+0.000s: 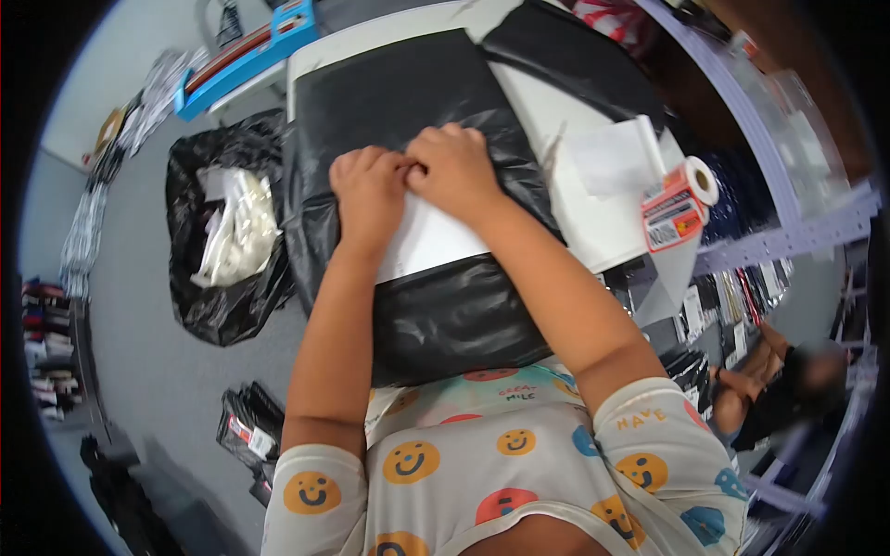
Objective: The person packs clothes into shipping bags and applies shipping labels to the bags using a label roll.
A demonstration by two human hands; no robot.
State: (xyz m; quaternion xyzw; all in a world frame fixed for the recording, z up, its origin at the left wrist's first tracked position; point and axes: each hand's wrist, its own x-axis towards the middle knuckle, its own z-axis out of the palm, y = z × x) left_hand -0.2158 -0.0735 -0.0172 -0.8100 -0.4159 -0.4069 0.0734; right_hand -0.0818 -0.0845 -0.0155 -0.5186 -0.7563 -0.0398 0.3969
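A large black plastic package (pixel 459 310) lies on the white table (pixel 589 232), its near end at my body. On top of it is a white sheet (pixel 431 241), partly hidden by my hands and forearms. My left hand (pixel 369 185) rests at the sheet's left upper edge with curled fingers. Beside it, my right hand (pixel 454 167) is curled too, and the fingertips of both hands meet at the sheet's upper edge. What they pinch there is too small to make out.
A roll of red and white labels (pixel 675 208) is at the table's right edge. Left of the table, an open black bag (pixel 190 296) stands on the floor. Another black package (pixel 565 56) lies at the back right. A person (pixel 779 389) sits low at the right.
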